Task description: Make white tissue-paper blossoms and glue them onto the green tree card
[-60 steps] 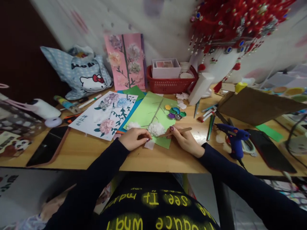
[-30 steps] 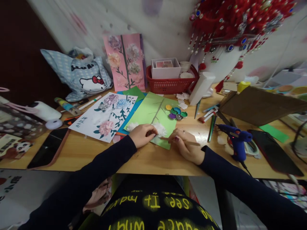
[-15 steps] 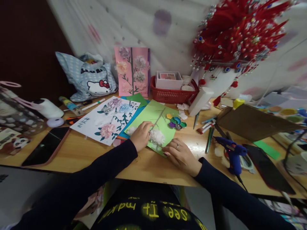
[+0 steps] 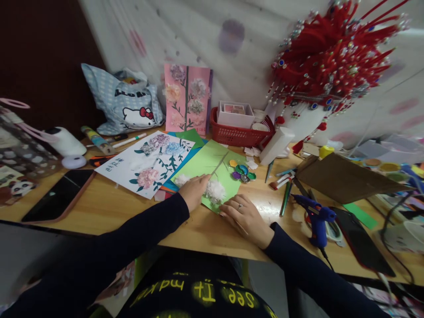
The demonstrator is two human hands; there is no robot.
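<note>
A light green sheet of paper (image 4: 202,159) lies on the wooden table, with a grey-brown painted stem and white crumpled paper flowers (image 4: 215,191) on its near part. My left hand (image 4: 195,191) rests on the sheet, fingers stretched out flat between the flowers. At the sheet's near right corner is my right hand (image 4: 247,218), a ring on one finger, its fingers curled beside the flower. A thin pale stick (image 4: 242,228) shows under these fingers; its tip is hidden. Small paint pots (image 4: 243,172) in several colours sit by the sheet's right edge.
Left of the sheet lies a white flower picture (image 4: 132,170), with a phone (image 4: 59,194) beyond. A pink flower picture (image 4: 185,97) and a red basket (image 4: 238,134) stand behind. On the right are brushes (image 4: 281,181), a blue glue gun (image 4: 316,216) and a red beaded headdress (image 4: 331,66).
The view has shifted slightly. My left hand's fingers have straightened and lie flatter on the green sheet. My right hand stays near the sheet's near corner, close to the white flower.
</note>
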